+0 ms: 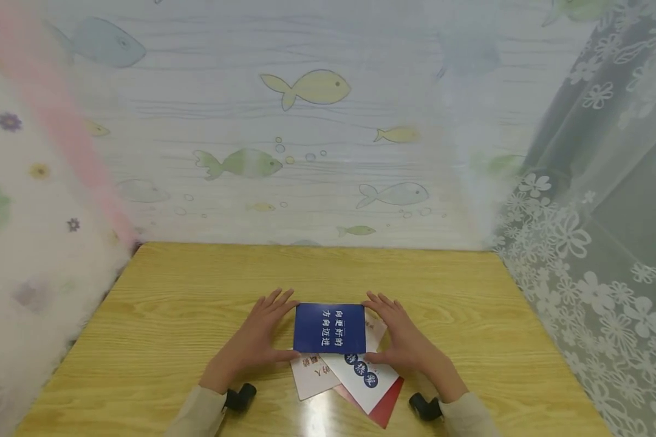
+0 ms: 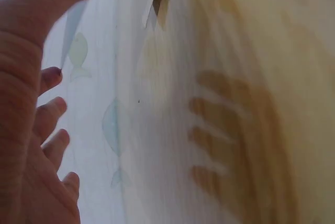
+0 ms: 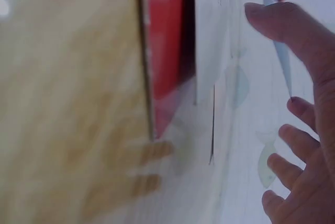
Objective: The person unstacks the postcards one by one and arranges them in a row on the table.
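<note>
A blue card (image 1: 308, 328) with white Chinese characters is held level above several other cards. My left hand (image 1: 256, 335) grips its left side, thumb at the near corner and index finger at the far one. On the right side my right hand (image 1: 404, 335) holds it the same way; the other fingers of both hands are spread. Partly covered beneath lie a white card (image 1: 355, 388) with blue circles, a pale card (image 1: 308, 377) with brown characters and a red card (image 1: 388, 405). In the right wrist view, the blue card's underside (image 3: 283, 67) is apart from the red card (image 3: 163, 30).
The wood-grain table (image 1: 186, 291) has a glossy surface that reflects the hands. Behind it hangs a fish-patterned cloth (image 1: 317, 133). A flowered cloth (image 1: 38, 200) borders the left, and a lace curtain (image 1: 596, 255) the right.
</note>
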Available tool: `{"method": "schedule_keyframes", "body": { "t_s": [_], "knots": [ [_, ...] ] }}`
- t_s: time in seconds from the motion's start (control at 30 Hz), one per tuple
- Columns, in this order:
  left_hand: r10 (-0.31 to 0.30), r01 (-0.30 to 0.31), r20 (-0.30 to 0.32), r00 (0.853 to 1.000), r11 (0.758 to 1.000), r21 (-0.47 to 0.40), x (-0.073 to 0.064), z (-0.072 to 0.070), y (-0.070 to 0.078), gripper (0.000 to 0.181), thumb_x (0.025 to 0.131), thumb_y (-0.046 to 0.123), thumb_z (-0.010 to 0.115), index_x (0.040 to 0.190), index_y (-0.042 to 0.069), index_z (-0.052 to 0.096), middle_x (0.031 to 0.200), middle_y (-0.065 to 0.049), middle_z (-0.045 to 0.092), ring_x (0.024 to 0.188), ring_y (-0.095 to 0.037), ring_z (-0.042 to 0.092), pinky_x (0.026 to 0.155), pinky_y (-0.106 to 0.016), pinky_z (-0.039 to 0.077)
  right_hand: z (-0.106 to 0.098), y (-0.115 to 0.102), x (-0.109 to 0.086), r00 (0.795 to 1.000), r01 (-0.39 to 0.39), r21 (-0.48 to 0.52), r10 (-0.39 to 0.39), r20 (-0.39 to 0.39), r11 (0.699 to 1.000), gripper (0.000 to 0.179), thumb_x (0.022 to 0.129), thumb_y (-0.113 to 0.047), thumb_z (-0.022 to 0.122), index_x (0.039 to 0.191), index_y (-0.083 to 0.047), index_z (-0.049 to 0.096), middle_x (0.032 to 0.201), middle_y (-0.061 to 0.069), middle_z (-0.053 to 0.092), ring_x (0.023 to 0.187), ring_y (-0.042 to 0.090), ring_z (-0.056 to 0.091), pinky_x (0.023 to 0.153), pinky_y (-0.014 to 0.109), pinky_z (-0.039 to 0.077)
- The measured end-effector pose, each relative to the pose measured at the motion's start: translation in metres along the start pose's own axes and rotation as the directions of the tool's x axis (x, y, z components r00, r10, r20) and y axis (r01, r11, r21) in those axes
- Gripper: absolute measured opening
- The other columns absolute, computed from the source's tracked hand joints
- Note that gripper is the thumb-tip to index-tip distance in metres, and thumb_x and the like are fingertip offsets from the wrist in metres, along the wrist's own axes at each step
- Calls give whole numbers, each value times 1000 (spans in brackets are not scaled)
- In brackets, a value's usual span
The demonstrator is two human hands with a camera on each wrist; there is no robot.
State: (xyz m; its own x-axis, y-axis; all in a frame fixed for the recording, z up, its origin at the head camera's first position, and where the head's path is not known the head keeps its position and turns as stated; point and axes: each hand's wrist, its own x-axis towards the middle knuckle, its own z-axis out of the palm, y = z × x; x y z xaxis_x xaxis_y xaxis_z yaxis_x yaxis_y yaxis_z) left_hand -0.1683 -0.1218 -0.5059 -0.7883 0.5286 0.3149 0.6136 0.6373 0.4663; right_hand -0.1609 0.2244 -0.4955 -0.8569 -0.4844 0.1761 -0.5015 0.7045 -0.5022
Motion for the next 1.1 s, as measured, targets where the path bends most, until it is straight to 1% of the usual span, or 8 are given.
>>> {"method": "schedule_keyframes", "body": {
  "t_s": [0.27,0.43,0.57,0.63,0.77,0.87,0.93,1.1],
  "knots": [
    [-59,62,56,997,996,-58,16,3,-11,100,70,40,91,152,7,45,163,-15,35,153,-42,22,124,-64,14,-3,9,16,1000,2,25,-2,11,1000,98,66,-23,96,150,-9,47,162,17,36,151,44,26,123,65,19],
    [-91,100,94,991,990,-97,26,4,-18,100,73,41,90,155,9,43,165,-14,33,155,-40,19,125,-62,11,-6,16,27,998,-47,69,44,38,996,97,68,-19,94,152,-12,46,164,15,34,153,44,23,120,65,27],
    [-114,129,133,985,986,-110,36,5,-23,100,76,44,88,156,10,40,165,-12,32,156,-38,17,126,-60,10,-9,22,35,996,-73,108,67,55,991,96,70,-17,93,153,-11,45,164,15,34,153,44,21,119,64,29],
    [-115,130,139,984,986,-106,41,5,-27,99,76,43,87,157,10,40,165,-13,33,155,-39,18,126,-61,11,-10,25,39,996,-69,117,62,58,991,95,71,-17,93,153,-10,45,163,18,35,152,45,23,119,64,28],
    [-148,167,160,976,980,-113,52,5,-34,98,78,39,87,158,11,38,165,-13,33,155,-38,18,126,-60,13,-9,34,51,997,-62,130,54,64,990,95,72,-17,92,153,-9,43,161,21,36,150,47,27,120,62,28],
    [-182,205,177,967,971,-122,61,4,-39,98,79,38,86,159,14,35,166,-10,31,156,-37,16,125,-60,17,-11,40,60,994,-87,144,77,79,986,97,73,-16,91,155,-12,41,163,18,35,151,44,27,122,60,27],
    [-176,200,174,969,971,-130,66,4,-43,98,80,36,86,159,12,35,165,-12,32,156,-38,17,124,-62,19,-12,44,65,992,-105,147,93,89,984,98,73,-15,91,156,-14,39,164,17,33,152,44,25,122,60,26],
    [-127,146,173,977,984,-99,78,6,-49,97,79,38,86,157,7,38,163,-16,35,154,-42,20,123,-62,20,-14,55,75,981,-159,129,142,134,979,101,74,-16,90,159,-19,36,166,13,28,154,42,20,122,61,23]
  ]
}}
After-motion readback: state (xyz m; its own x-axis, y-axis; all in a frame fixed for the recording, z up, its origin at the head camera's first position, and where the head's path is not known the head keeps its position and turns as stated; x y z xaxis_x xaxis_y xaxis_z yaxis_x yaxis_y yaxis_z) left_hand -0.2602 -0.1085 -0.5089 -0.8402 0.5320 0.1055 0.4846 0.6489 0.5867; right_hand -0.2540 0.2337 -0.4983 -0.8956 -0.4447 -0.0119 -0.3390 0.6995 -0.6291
